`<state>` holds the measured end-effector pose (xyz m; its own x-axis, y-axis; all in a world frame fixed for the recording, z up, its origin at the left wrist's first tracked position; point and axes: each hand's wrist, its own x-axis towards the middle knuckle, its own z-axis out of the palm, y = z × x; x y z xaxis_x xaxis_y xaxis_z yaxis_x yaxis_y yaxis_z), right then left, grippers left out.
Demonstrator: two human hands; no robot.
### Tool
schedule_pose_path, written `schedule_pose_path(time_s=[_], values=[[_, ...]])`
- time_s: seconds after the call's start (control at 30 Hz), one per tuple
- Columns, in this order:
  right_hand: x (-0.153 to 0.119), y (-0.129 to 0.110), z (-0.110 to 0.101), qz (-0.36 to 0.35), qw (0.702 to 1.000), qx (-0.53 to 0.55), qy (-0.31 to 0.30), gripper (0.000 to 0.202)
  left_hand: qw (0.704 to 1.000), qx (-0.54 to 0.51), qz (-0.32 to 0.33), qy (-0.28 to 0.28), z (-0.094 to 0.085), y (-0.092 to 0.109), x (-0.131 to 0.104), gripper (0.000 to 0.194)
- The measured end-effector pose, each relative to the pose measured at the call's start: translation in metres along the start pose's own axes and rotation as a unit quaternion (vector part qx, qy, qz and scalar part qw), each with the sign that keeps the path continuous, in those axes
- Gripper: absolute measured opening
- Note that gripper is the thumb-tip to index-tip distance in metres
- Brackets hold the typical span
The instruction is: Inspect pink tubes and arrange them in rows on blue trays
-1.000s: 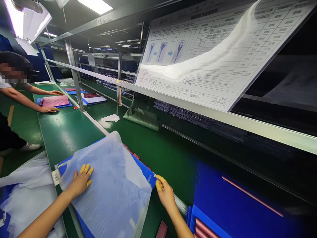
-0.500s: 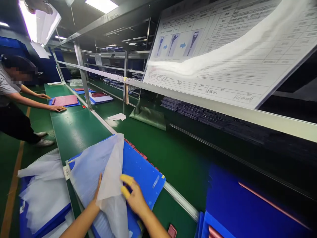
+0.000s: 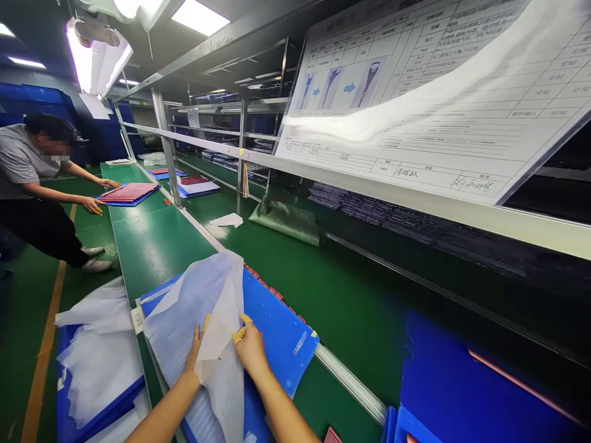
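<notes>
A thin, translucent white sheet [image 3: 184,314] lies over a blue board [image 3: 277,326], its right part folded up in a loose flap. My left hand [image 3: 196,354] rests on the sheet beside the fold, fingers stretched out; the flap hides part of it. With thumb and finger together, my right hand [image 3: 250,347] pinches the flap's right edge. Yellow covers sit on fingertips of both hands. Red pieces [image 3: 272,292] show in a row along the board's far edge.
White sheets [image 3: 101,375] fill a blue container at lower left. Blue panels [image 3: 462,381] stand at lower right. A metal rail [image 3: 341,381] crosses the green bench. Further left, a co-worker [image 3: 28,160] handles a blue board of red strips [image 3: 132,192]. A framed paper [image 3: 392,117] hangs above.
My right thumb and finger have closed on the flap's edge; before, they were apart. More of my left fingers shows. The view has shifted a little. The co-worker's board now shows bare red strips.
</notes>
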<state>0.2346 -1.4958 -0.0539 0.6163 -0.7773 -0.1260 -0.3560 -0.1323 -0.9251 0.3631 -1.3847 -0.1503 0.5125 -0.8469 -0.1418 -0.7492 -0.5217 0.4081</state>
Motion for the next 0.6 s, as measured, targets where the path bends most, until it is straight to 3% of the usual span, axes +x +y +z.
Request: schedule_pose_path(time_s=[0.13, 0.2, 0.3, 0.37, 0.43, 0.53, 0.6], values=[[0.007, 0.012, -0.023, 0.004, 0.999, 0.051, -0.009, 0.05, 0.999, 0.041, 0.02, 0.003, -0.009, 0.01, -0.004, 0.051], [0.002, 0.013, -0.023, -0.01, 0.998, 0.051, -0.044, 0.05, 0.999, 0.044, 0.021, 0.009, -0.013, 0.014, -0.007, 0.054], [-0.008, 0.011, -0.014, -0.058, 0.993, 0.013, -0.098, 0.033, 0.999, 0.046, 0.019, 0.016, -0.016, 0.02, -0.01, 0.054], [-0.008, 0.009, -0.018, -0.078, 0.994, -0.01, -0.072, 0.033, 0.998, 0.044, 0.016, 0.03, -0.016, 0.024, -0.011, 0.054], [0.001, 0.01, -0.039, -0.071, 0.997, -0.021, 0.003, 0.04, 0.998, 0.033, 0.007, 0.051, -0.013, 0.028, -0.01, 0.054], [0.021, 0.021, -0.097, -0.041, 0.989, -0.061, 0.124, 0.043, 0.997, -0.008, -0.007, 0.071, -0.009, 0.033, -0.01, 0.054], [0.029, 0.036, -0.135, -0.014, 0.979, -0.11, 0.168, 0.035, 0.996, -0.054, -0.016, 0.068, -0.009, 0.033, -0.009, 0.056]])
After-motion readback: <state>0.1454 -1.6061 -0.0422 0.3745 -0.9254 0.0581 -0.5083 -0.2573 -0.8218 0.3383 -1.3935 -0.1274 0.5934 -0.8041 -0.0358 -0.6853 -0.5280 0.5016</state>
